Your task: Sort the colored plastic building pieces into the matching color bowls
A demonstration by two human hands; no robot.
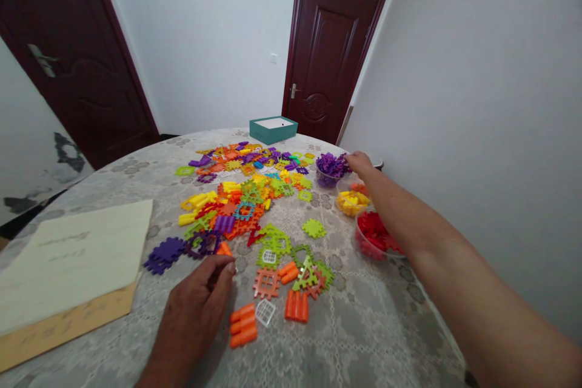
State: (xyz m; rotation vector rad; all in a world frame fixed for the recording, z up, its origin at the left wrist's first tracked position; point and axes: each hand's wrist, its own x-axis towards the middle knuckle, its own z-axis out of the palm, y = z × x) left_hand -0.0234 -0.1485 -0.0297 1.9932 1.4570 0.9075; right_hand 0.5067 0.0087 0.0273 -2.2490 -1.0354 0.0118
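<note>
Plastic building pieces [227, 209] lie in a loose, many-coloured spread across the middle of the patterned table [359, 339] in front of me. At my far left, a pale sheet of paper [91, 254] with faint writing lies over a brown sheet [86, 327]. Next come some dark purple notched plates [164, 253], partly overlapping. My left hand [197, 300] rests close to the near edge of the spread, fingers curled in and thumb near the index finger; I cannot tell whether anything is pinched between them. Just right of it, close to me, is an orange ribbed piece [244, 326], with a white lattice window [265, 312] beside it and a salmon grid square [266, 284] behind that. At the far side of the table stands a teal box [273, 133]. Further right, an orange-red ribbed piece [296, 307] lies near me, and a lime notched square [314, 228] lies apart beyond it. Then come a bowl of purple pieces [328, 182] and a bowl of yellow pieces [349, 211]. My right hand [360, 162] reaches to the purple bowl's right side; its fingertips are hidden, so I cannot tell how far open it is or what it holds. Below that forearm sits a bowl of red pieces [369, 250]
</note>
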